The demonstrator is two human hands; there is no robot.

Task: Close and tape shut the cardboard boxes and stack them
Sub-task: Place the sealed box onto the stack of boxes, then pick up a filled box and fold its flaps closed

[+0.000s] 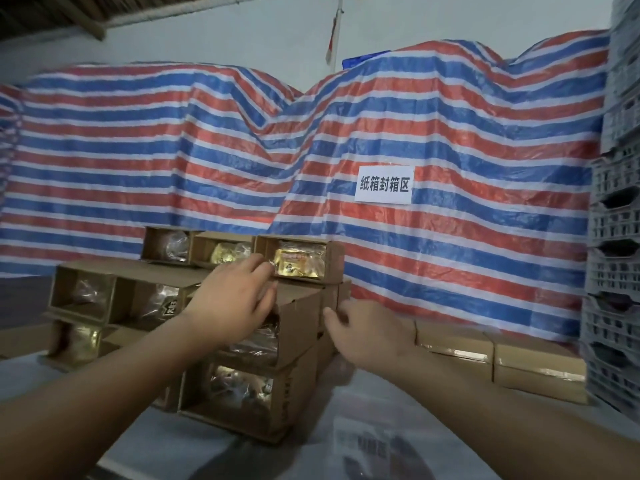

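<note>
At frame centre our left hand [231,299] reaches with loose fingers to the open brown cardboard box [300,259] of gold packets; our right hand [367,329] hovers relaxed, empty

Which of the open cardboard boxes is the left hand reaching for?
The top right open cardboard box showing a gold packet; the left hand's fingertips are at its open face, while the other open boxes sit lower or further left.

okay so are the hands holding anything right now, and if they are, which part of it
Nothing is clearly held. The left hand reaches with loose fingers toward the top open box; the right hand hangs beside the stack, empty.
</note>
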